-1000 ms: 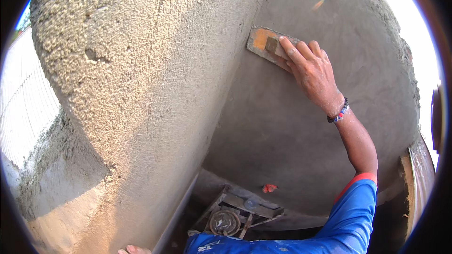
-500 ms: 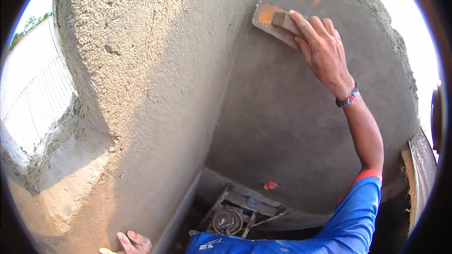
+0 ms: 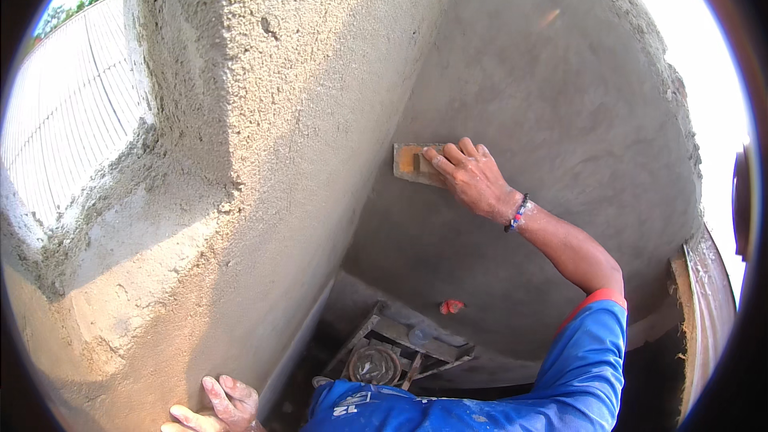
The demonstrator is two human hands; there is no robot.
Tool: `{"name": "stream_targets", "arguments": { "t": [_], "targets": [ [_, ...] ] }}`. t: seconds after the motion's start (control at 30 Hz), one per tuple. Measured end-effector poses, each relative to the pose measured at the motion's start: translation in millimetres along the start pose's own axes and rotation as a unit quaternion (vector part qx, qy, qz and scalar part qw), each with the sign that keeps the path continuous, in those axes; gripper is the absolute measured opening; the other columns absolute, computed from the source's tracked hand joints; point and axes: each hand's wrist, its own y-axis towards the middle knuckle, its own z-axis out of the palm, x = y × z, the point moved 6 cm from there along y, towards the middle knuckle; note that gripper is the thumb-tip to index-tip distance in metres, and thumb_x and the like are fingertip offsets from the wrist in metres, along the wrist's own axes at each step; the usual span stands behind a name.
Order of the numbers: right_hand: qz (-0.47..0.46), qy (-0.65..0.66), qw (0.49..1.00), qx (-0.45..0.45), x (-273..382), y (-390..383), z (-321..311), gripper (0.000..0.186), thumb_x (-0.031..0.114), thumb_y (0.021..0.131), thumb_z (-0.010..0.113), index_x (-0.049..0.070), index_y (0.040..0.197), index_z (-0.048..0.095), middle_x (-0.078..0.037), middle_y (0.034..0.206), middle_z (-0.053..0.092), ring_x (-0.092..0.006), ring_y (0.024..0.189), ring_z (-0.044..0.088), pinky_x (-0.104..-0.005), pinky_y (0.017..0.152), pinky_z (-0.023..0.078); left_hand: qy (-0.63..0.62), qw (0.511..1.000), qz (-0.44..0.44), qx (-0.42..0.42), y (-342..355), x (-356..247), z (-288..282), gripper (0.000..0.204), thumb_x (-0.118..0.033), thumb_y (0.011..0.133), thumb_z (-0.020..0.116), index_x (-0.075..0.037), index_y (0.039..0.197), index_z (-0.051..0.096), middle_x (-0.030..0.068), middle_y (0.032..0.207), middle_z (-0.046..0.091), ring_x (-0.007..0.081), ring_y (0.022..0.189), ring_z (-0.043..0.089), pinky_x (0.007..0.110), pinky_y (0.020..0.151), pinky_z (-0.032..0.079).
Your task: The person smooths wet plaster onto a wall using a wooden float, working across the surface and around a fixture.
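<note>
My right hand is closed around the handle of a flat plastering float, its face smeared with grey mortar around an orange patch. The float's blade lies against the smooth grey plastered wall, with its left end close to the inside corner. At the lower left, my left hand rests on the adjoining wall, fingers spread and holding nothing. That wall is rough and sunlit higher up, smoother and shaded lower down.
Below stands a wooden frame with a round bucket beside it. A small red object sticks to the plaster. On the left is a wall opening with corrugated sheeting beyond; a board stands at right.
My right hand has carried the float down and slightly left along the wall, from near the top to mid-height. More of my left hand shows, and the view has shifted.
</note>
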Motion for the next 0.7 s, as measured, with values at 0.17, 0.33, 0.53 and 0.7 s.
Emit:
{"name": "stream_targets", "arguments": {
  "t": [0.17,0.33,0.53,0.7],
  "targets": [
    [0.109,-0.033,0.978,-0.172,-78,28,-115,0.052,0.012,0.086,0.069,0.014,0.137,0.055,-0.004,0.096,0.055,-0.0241,0.089,0.052,-0.0369,0.076,0.045,-0.008,0.999,0.038,-0.014,11,-1,-1,0.031,-0.03,0.104,0.053,-0.013,0.128,0.062,0.0286,0.151,0.039,0.0518,0.146,0.024,0.066,0.114,0.023],
    [0.129,-0.076,0.981,-0.122,-95,38,-102,0.057,0.008,0.087,0.066,0.016,0.141,0.05,-0.003,0.1,0.056,-0.0233,0.092,0.052,-0.0354,0.076,0.046,-0.005,0.999,0.045,0.004,13,1,2,0.028,-0.032,0.102,0.055,-0.013,0.12,0.064,0.0301,0.151,0.037,0.0536,0.146,0.021,0.068,0.114,0.021],
    [0.019,-0.008,1.0,-0.006,-27,19,-33,0.056,0.006,0.086,0.066,0.019,0.139,0.052,-0.003,0.099,0.054,-0.0212,0.091,0.051,-0.033,0.075,0.045,-0.007,1.0,0.016,-0.002,-3,6,5,0.029,-0.029,0.104,0.053,-0.01,0.123,0.063,0.0296,0.15,0.038,0.0509,0.146,0.023,0.066,0.114,0.025],
    [0.126,-0.078,0.969,-0.199,-109,40,-150,0.053,0.012,0.087,0.068,0.016,0.139,0.055,-0.006,0.099,0.057,-0.0253,0.092,0.055,-0.0384,0.08,0.049,-0.012,1.0,0.027,-0.003,1,-2,4,0.029,-0.029,0.104,0.053,-0.01,0.123,0.064,0.0296,0.15,0.038,0.0512,0.146,0.023,0.066,0.114,0.024]
  ]
}}
